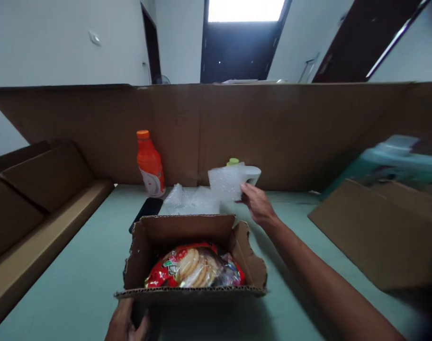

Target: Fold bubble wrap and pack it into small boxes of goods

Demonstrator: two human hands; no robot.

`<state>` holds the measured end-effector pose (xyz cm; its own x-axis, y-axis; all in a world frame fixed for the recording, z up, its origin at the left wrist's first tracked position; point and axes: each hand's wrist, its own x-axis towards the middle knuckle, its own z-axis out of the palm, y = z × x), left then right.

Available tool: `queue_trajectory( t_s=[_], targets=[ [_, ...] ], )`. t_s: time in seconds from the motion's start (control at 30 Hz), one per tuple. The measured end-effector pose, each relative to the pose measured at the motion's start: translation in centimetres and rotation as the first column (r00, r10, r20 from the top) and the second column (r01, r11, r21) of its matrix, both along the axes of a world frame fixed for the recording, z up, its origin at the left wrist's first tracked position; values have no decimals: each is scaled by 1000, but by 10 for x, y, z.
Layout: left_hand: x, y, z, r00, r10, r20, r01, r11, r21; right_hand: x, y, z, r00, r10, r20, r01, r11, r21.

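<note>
My right hand (pixel 256 202) pinches a small sheet of bubble wrap (pixel 226 182) and holds it up behind the box. In front of me stands an open cardboard box (pixel 189 226) with a shiny red snack bag (pixel 194 266) inside, printed with round crackers. My left hand (pixel 125 323) is at the box's front left corner, its fingers closed against the front flap. More bubble wrap (pixel 193 200) lies on the table past the box. Partly hidden behind the raised sheet is a white bottle (pixel 252 173) with a green cap.
An orange bottle (pixel 150 163) stands at the back left, with a dark phone (pixel 147 211) near it. A tall cardboard panel (pixel 273 128) closes off the back. Cardboard boxes (pixel 52 180) line the left. At right, a cardboard carton (pixel 375 232) sits before a blurred teal container (pixel 397 156).
</note>
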<state>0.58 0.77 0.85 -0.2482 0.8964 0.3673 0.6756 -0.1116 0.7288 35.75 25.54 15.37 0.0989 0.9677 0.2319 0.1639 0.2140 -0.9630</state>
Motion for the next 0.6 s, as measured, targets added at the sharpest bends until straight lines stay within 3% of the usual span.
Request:
queue_trajectory(
  t_s=[0.17,0.3,0.43,0.6],
  targets=[
    [-7,7,15,994,-111,-6,111,994,3,69,-113,-2,997,-76,-12,75,993,-92],
    [-5,7,34,990,-143,4,143,990,-15,101,-182,2,991,-72,114,93,978,-189],
    [-2,6,48,987,-158,8,159,986,-59,107,-212,6,965,-8,263,65,976,-207],
    [0,5,51,988,-152,18,153,985,-81,118,-203,-11,955,-270,122,286,947,-145]
  ],
)
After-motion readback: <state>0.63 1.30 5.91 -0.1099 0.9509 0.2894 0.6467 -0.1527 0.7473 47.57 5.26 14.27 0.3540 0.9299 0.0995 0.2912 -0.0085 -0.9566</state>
